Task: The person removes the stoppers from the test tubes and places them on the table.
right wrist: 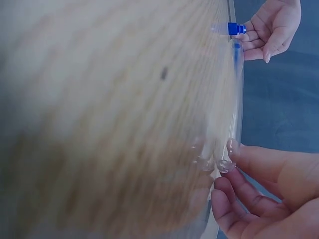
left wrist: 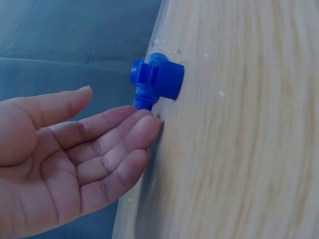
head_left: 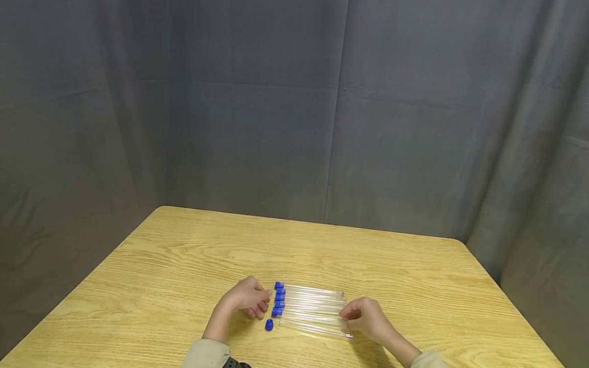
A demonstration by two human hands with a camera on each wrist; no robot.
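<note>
Several clear test tubes with blue caps lie side by side on the table, capped ends to the left. Closest to the person is an uncapped tube, and a loose blue cap stands near its open end. My left hand is beside the capped ends, palm toward them, fingers loosely bent and holding nothing; its fingertips come close to the caps. At the rounded ends, my right hand pinches a tube between thumb and index finger.
The light wooden table has rounded far corners. Grey curtains hang behind it and on both sides. A dark watch band is worn at the left wrist.
</note>
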